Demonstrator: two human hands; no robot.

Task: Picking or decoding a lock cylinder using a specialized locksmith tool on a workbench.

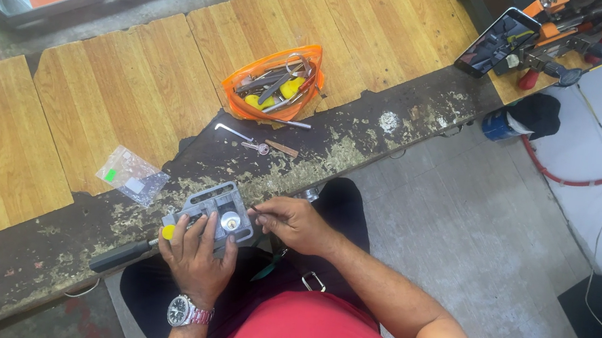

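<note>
Your left hand (197, 253) is closed on the grey metal block (213, 212) at the near edge of the surface (369, 135). Your right hand (297, 224) pinches a thin tool w/ its tip at the block. Small clear bag (131, 175) w/ green sticker lies left of the block; orange tool pouch (274, 82) sits beyond it.

Metal lock body (219, 211) on the bench edge (368, 143), under the left hand (197, 255); right hand (296, 222) just beside it, to its right. Small plastic bag (131, 175) to its left. Behind it, a hex key (232, 131), then a tool pouch (274, 85). Phone (497, 41) far right.
</note>
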